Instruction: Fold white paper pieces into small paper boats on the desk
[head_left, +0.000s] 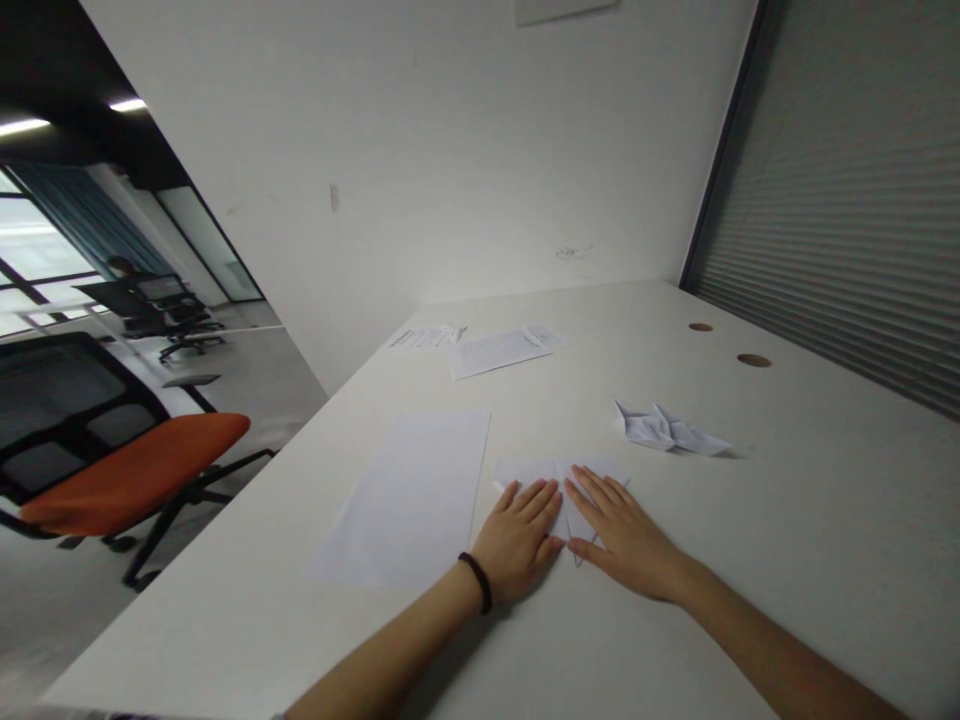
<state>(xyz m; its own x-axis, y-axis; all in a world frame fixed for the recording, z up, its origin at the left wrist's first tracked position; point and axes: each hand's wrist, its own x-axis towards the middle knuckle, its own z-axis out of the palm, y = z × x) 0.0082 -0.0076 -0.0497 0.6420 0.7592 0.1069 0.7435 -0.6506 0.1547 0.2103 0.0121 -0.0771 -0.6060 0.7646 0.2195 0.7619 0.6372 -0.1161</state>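
Both hands are laid flat on a folded white paper [553,468], which is placed on the near part of the white desk [817,510], between a blank sheet [409,500] and a folded paper figure [660,430].

Left hand [517,540]: palm down, fingers extended and slightly spread, rested over the left half of the folded paper; unclenched, nothing gripped. A dark band [478,583] is worn at the wrist. Right hand [622,530]: also open and palm down, spread over the right half. The two thumbs are brought close together near the paper's lower point.

Orientation: the folded paper is widest at its far edge, which is run roughly left to right; a narrow tip is pointed toward the wearer, just beyond the thumbs. The longer span is seen to be side to side, though much of the outline is covered by the hands.

The blank sheet is laid flat, with its long axis directed away from the wearer. The paper figure is set beyond the right hand, its length slanted from far left to near right, with pointed ends. Printed sheets [501,352] are spread farther back, toward the wall [480,180]. Two round holes [754,360] are seen at the right.
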